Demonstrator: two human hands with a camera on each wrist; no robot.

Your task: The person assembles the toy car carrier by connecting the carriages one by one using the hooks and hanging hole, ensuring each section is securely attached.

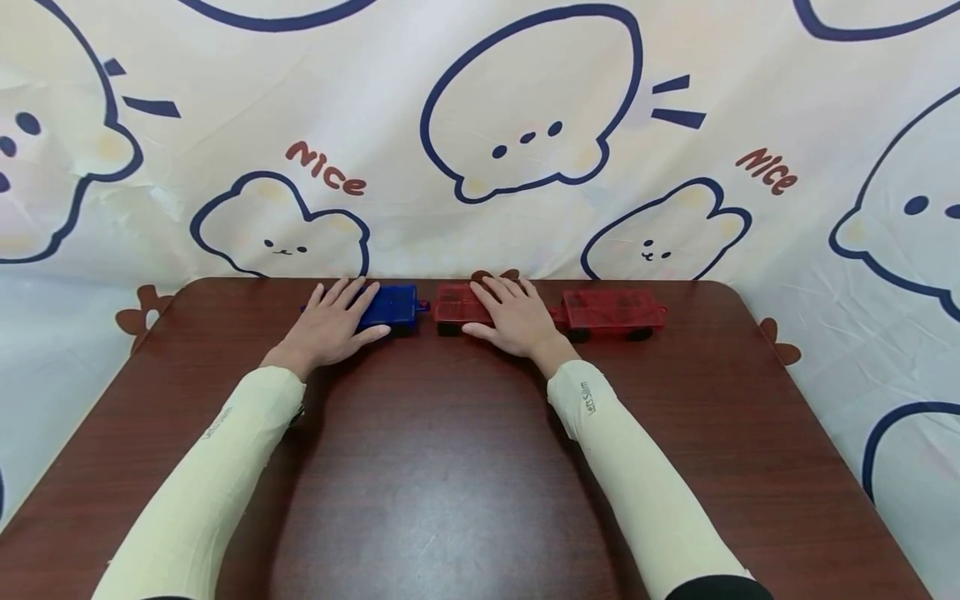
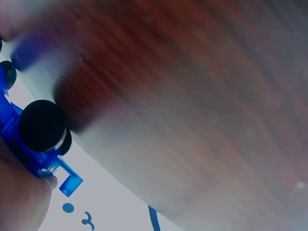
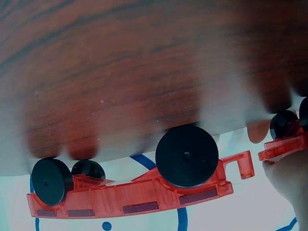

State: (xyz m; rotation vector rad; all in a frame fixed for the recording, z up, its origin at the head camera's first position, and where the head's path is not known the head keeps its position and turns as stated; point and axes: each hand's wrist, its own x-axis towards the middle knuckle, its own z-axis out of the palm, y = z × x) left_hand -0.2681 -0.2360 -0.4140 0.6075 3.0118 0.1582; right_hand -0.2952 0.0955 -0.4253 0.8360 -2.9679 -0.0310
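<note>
At the far edge of the table, a blue toy wagon (image 1: 392, 307) stands partly under my left hand (image 1: 327, 322), whose fingers are spread and straight across its left part. My right hand (image 1: 521, 318) rests with straight fingers over the right part of a red toy wagon (image 1: 452, 307). A second red toy wagon (image 1: 613, 312) stands just right of that hand. The left wrist view shows a black wheel (image 2: 42, 125) and a hook (image 2: 71, 184) on the blue wagon. In the right wrist view, the second red wagon's hook (image 3: 240, 163) points toward the wagon under my hand.
The dark brown wooden table (image 1: 442, 467) has rounded far corners. Right behind it hangs a pale cloth (image 1: 517, 233) printed with cartoon animals, close to the wagons. All three wagons stand in one row with small gaps between them.
</note>
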